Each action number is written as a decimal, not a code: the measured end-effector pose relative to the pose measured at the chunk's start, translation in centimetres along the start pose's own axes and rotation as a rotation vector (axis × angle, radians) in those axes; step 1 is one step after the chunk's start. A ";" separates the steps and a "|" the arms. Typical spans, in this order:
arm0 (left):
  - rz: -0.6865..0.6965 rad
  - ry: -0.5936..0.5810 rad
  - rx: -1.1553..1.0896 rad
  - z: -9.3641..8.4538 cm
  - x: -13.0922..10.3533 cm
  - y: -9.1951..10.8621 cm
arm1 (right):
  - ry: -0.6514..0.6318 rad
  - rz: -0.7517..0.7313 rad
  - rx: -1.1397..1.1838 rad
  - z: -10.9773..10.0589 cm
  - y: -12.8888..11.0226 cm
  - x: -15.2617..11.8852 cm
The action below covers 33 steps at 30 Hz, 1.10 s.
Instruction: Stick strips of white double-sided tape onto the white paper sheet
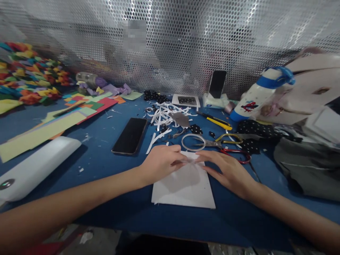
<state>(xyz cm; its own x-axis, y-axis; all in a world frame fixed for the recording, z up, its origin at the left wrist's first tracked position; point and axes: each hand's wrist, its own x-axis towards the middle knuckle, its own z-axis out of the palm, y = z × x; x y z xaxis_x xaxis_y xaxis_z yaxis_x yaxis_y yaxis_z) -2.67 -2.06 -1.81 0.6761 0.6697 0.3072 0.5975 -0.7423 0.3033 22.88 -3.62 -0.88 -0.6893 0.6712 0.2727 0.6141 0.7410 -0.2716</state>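
A white square of paper or card (183,189) lies flat on the blue table in front of me. My left hand (164,161) is over its far left part, thumb and fingers pinched together. From the right, my right hand (228,170) reaches in, its fingertips closed close to the left ones. Between them is something thin and pale that I cannot make out. Just beyond the fingers lies a ring-shaped roll of tape (182,142). Scissors with yellow and red handles (230,151) rest to its right, close to my right hand.
A black phone (130,136) and white paper strips (166,115) lie beyond my left hand. Behind the scissors is a yellow cutter (218,123). Coloured paper (47,129) and a white device (42,166) are left; a bottle (256,94) and dark cloth (308,170) right.
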 end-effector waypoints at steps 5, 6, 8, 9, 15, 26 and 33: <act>-0.017 0.049 -0.079 0.1 -0.2 -0.3 | -0.067 -0.051 -0.008 0.0 -0.3 2.1; -0.020 0.057 -0.087 0.1 -0.2 -0.3 | -0.074 -0.069 -0.027 0.0 -0.4 2.5; -0.028 0.075 -0.107 0.0 -0.3 -0.3 | -0.079 -0.112 -0.094 0.3 -0.5 3.2; -0.036 0.087 -0.121 0.0 -0.3 -0.3 | -0.084 -0.139 -0.138 0.4 -0.6 3.4; -0.085 0.110 -0.207 -0.2 -0.3 -0.3 | -0.086 -0.342 -0.471 1.2 -0.6 4.0; -0.085 0.091 -0.216 0.0 -0.4 -0.3 | -0.101 -0.361 -0.390 0.8 -1.0 3.5; -0.072 0.086 -0.323 0.6 0.3 0.8 | -0.086 -0.320 -0.282 0.6 -1.1 3.3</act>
<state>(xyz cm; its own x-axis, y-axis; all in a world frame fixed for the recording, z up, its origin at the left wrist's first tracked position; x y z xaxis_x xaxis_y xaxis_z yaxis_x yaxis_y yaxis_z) -1.71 -2.47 -1.99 0.5903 0.7294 0.3457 0.4652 -0.6574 0.5928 19.67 -2.17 -0.26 -0.8841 0.4116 0.2211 0.4371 0.8958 0.0801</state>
